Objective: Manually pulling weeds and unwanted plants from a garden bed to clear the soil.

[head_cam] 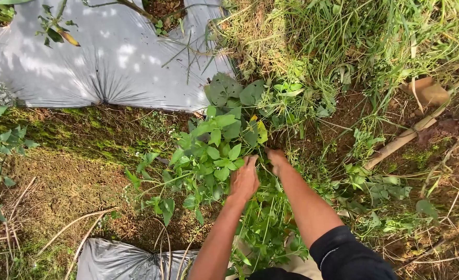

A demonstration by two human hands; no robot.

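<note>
Fingertips of the left hand (244, 180) vanish into the leafy green plant (209, 155), so its grip can't be read. Right hand (276, 158) half buried too. Grey plastic sheet (110, 57) runs off the top edge.

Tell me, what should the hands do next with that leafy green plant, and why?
Probably close both hands tighter around the stems low down. The left hand already rests on the leafy green plant, and the right hand reaches into its middle beside it. Whether either has a firm grip is hidden by leaves. The plant stands in bare mossy soil between grey plastic sheets.
</note>
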